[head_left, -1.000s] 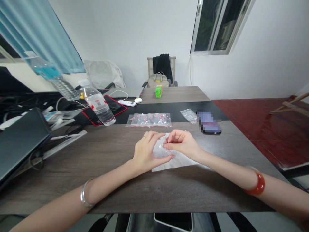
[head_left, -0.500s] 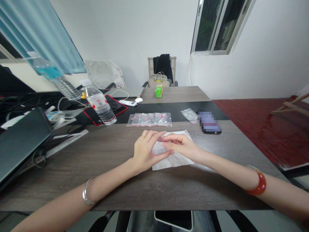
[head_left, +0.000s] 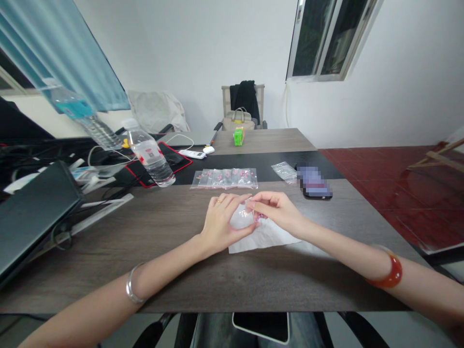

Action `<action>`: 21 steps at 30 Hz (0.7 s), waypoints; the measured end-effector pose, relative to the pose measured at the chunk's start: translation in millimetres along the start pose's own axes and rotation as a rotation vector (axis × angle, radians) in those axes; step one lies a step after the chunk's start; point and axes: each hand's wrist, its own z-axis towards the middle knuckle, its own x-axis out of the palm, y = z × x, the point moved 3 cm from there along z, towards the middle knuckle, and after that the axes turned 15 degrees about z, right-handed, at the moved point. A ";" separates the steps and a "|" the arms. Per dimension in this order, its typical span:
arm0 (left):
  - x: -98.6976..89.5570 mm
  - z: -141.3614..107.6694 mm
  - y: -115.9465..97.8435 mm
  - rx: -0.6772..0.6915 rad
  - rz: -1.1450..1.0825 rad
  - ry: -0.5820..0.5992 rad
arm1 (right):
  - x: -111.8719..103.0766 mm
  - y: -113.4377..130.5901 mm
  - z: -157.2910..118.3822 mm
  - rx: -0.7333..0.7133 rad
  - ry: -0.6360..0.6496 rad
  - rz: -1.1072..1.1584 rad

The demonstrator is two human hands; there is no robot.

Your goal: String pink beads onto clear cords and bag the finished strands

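Observation:
Between my hands is a small clear plastic bag (head_left: 243, 212) with pink-red bits at its right side. My left hand (head_left: 225, 221) holds the bag between its thumb and fingers. My right hand (head_left: 276, 209) pinches at the bag's upper right edge, its thumb against the fingers. Under both hands lies a white paper sheet (head_left: 277, 235) on the wooden table (head_left: 174, 285). Beyond them, several clear bags with small red pieces (head_left: 224, 178) lie in an overlapping row. A clear bag (head_left: 284, 171) rests apart to their right.
A phone (head_left: 314, 182) lies at the right. To the left are a bottle (head_left: 150, 154), another bottle (head_left: 85, 116), a dark laptop (head_left: 36, 212) and cables. A green box (head_left: 238, 137) stands farther back.
My right hand has shifted slightly up and its fingers have drawn together more. Pink-red bits in the bag now show between my hands.

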 end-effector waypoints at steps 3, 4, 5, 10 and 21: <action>6.4 1.3 6.9 -0.031 -0.059 0.057 | -6.8 3.8 4.1 -0.013 0.062 -0.030; 8.9 2.1 10.2 -0.037 -0.087 0.067 | -11.9 4.9 6.3 -0.032 0.063 -0.057; 11.5 3.2 13.8 -0.038 -0.119 0.078 | -18.5 5.6 8.6 -0.058 0.050 -0.098; 26.3 11.2 29.2 -0.026 -0.340 0.095 | -59.2 -6.9 16.5 -0.139 -0.033 -0.477; 50.0 25.1 30.1 -0.066 -0.263 0.211 | -85.4 -31.5 19.8 -0.167 0.106 -0.708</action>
